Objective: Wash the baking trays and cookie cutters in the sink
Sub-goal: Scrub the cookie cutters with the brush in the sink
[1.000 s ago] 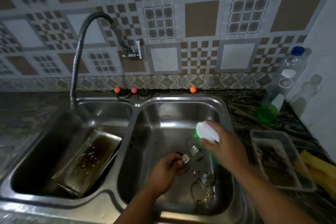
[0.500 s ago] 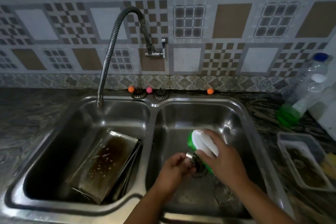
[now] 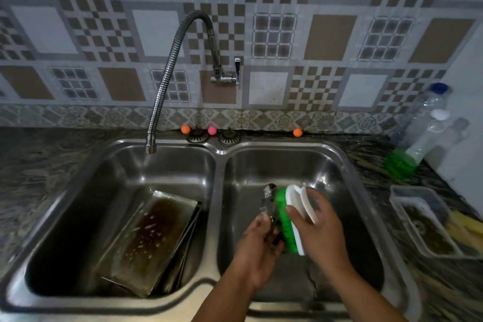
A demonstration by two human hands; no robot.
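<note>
It was a home kitchen: a steel double sink [image 3: 219, 150] lay under the hands, patterned wall tiles [image 3: 329, 36] and a flexible faucet [image 3: 170, 73] beyond them.

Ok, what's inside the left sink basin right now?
The left basin holds stained baking trays leaning on its right wall, the front one brown with soapy droplets. At least one more tray edge shows behind; anything beneath is hidden.

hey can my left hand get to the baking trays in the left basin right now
Probably not right away. The way across to the baking trays in the left basin looks open, but your left hand is busy holding a cookie cutter against the brush in your right hand.
</note>
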